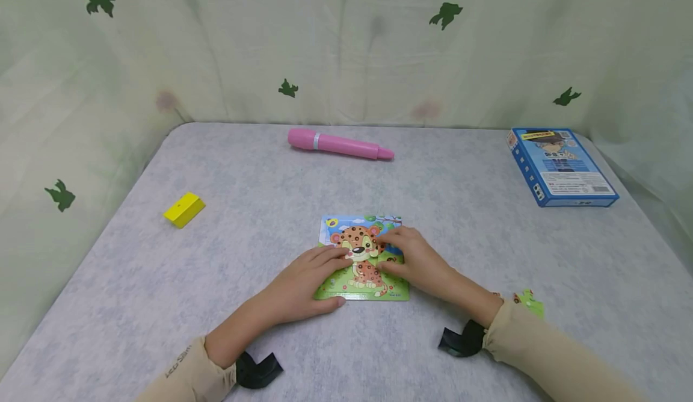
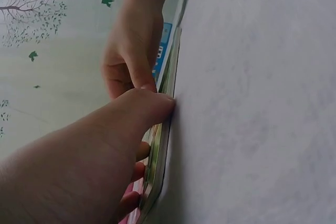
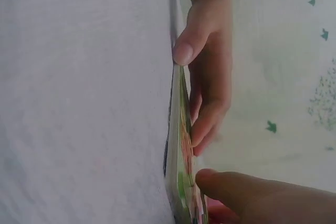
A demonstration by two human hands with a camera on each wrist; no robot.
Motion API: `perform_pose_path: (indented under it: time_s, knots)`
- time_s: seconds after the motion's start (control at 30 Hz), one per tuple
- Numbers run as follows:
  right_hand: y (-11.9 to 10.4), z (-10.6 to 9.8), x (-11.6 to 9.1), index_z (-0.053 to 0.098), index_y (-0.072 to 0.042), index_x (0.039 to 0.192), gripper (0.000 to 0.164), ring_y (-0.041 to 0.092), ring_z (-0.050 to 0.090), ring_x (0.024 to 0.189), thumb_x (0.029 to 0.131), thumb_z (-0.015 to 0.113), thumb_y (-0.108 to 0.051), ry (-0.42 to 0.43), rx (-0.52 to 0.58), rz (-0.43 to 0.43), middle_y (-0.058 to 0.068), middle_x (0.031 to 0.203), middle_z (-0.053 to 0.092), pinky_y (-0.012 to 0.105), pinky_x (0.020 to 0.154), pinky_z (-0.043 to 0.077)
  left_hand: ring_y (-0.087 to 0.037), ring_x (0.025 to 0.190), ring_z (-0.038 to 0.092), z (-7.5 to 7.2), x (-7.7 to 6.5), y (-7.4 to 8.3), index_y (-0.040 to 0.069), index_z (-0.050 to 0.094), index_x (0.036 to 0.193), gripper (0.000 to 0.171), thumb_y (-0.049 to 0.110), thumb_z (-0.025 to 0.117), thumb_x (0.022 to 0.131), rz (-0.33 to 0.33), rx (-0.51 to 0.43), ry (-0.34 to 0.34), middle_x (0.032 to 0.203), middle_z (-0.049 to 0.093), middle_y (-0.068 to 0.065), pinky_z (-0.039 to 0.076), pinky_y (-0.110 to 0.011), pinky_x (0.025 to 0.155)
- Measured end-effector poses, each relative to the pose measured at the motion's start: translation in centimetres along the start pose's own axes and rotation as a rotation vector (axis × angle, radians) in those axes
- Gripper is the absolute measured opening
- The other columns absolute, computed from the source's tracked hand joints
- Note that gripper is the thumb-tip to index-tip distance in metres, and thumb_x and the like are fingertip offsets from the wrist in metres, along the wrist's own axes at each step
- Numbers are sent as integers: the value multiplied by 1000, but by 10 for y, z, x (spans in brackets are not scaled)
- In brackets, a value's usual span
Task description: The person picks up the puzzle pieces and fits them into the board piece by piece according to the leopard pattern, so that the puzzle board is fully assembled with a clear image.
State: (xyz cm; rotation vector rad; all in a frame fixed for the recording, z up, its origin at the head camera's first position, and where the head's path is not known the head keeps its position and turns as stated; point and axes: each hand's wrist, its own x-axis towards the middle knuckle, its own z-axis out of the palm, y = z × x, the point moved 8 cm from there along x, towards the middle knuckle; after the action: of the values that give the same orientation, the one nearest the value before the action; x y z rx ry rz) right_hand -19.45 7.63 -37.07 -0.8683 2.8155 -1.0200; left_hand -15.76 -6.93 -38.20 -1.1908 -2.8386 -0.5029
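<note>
Green and blue, the leopard puzzle (image 1: 365,274) is lying in front of the pink pen (image 1: 343,144), probably light, stiff and best taken by its edges, the left hand (image 1: 308,278) resting relaxed fingers on it, the right hand (image 1: 423,262) touching it, whether pinching I cannot tell.
</note>
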Motion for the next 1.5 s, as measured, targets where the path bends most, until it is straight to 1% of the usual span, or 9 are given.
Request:
perform_pose_path:
  time_s: [0.2,0.4,0.63,0.9,1.0,1.1,1.2,1.33,1.5]
  knots:
    - [-1,5,3,57,-14,103,39,10,37,93,69,66,-31,16,-37,-31,-5,100,48,29,79,34,-14,115,25,0,5,3,23,37,123,60,55,46,73,-12,56,-5,127,30,6,22,-35,91]
    - [-1,5,4,57,-15,103,39,9,37,91,69,66,-31,29,-35,-28,-6,98,48,28,77,34,-22,105,31,0,15,9,29,29,128,68,65,38,70,-42,132,-67,118,34,1,29,-40,80]
    - [2,4,5,59,-16,103,40,10,37,91,67,65,-33,38,-4,-39,-8,98,46,29,76,32,-22,91,35,-2,24,11,34,27,128,75,72,35,64,-49,245,-83,108,34,1,29,-34,68]
    - [3,0,7,60,-19,103,44,13,37,84,63,66,-39,69,-109,-54,-6,95,44,31,69,28,-23,94,34,-4,26,11,33,29,128,75,73,35,63,-36,242,-93,109,33,1,28,-33,69]
    - [5,1,6,57,-22,107,46,15,36,88,66,63,-41,19,-113,-34,-4,100,43,33,72,27,-23,95,34,-4,27,11,33,31,127,75,72,37,63,-38,242,-101,110,33,1,28,-34,68]
    - [8,4,3,49,-24,116,51,16,32,100,70,57,-46,-86,-70,-11,-3,110,38,39,79,24,-23,96,34,-4,26,12,32,31,127,75,71,38,63,-48,239,-109,111,33,0,29,-34,69]
    - [7,-3,-4,41,-19,123,55,18,25,111,74,58,-38,-152,117,50,1,120,31,44,88,21,-22,98,34,-3,26,12,31,31,127,75,71,39,64,-57,236,-106,112,33,0,29,-33,68]
    - [13,-20,-16,38,-17,123,56,18,26,113,74,62,-27,-78,346,131,-1,124,28,45,88,24,-21,102,33,-1,23,9,27,28,129,78,70,40,64,-81,215,-100,116,32,-2,29,-35,73]
    - [22,-42,-39,33,-25,124,61,19,28,111,71,62,-33,20,297,153,-7,124,27,47,85,27,-21,114,24,-4,10,0,18,21,132,87,70,39,64,-130,130,-67,128,25,-5,26,-38,88]
